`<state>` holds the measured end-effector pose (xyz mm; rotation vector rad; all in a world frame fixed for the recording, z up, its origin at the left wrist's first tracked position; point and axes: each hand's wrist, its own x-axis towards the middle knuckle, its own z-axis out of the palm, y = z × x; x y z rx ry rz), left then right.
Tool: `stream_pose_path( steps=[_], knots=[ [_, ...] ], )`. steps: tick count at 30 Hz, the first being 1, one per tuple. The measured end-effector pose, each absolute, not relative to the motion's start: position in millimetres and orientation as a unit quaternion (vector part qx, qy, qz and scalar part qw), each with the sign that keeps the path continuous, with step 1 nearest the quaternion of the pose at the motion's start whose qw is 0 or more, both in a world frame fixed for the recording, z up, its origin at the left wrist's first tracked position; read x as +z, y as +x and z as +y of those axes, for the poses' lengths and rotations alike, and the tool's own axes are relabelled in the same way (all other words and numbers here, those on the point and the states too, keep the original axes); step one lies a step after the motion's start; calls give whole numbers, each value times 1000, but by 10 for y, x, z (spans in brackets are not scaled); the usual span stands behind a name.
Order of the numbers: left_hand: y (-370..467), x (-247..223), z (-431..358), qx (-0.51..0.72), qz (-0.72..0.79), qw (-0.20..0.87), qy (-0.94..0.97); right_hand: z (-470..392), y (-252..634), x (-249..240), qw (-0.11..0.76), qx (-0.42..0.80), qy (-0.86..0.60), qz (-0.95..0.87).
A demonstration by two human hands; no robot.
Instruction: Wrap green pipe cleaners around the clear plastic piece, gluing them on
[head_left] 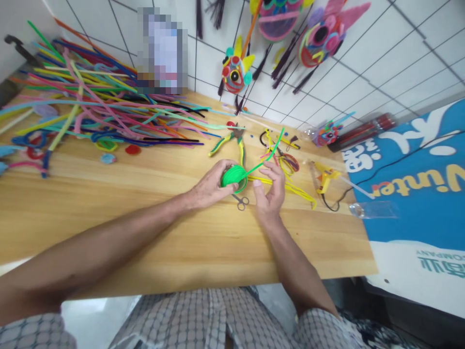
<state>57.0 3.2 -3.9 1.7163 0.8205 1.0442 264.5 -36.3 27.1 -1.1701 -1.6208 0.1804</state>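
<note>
We are holding a green pipe-cleaner coil (234, 176) just above the wooden worktop (109, 203), near its middle, with our left hand (209, 186) cupping it from the side and its fingers closing around the rim. The loose green tail (271, 152) is running up and to the right from the coil, and our right hand (271, 186) is sitting just beside it, fingers half curled and the thumb touching the tail where it leaves the coil. We are judging the coil to be very light, fuzzy and grippy rather than slippery, soft on the surface with a bendable wire core, so it is likely keeping whatever shape we press into it; the flat faces of the coil look the best place to pinch, since squeezing the rim could be loosening the turns. Small scissors (240, 202) are lying on the worktop just below the coil, and pliers (232, 140) are lying beyond it. Yellow pipe cleaners (298, 191) and a glue gun (325, 177) are resting to the right, and a big heap of coloured pipe cleaners (98, 106) is spreading across the far left.
</note>
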Motion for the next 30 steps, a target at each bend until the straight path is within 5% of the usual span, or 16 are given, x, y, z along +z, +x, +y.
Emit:
stream_pose_path(
  steps=[5, 30],
  knots=[
    [561, -7, 16, 426, 334, 459, 704, -297, 2694, 232, 472, 93, -464, -744],
    [535, -18, 45, 413, 318, 424, 741, -285, 2638, 155, 512, 134, -501, -685]
  ],
)
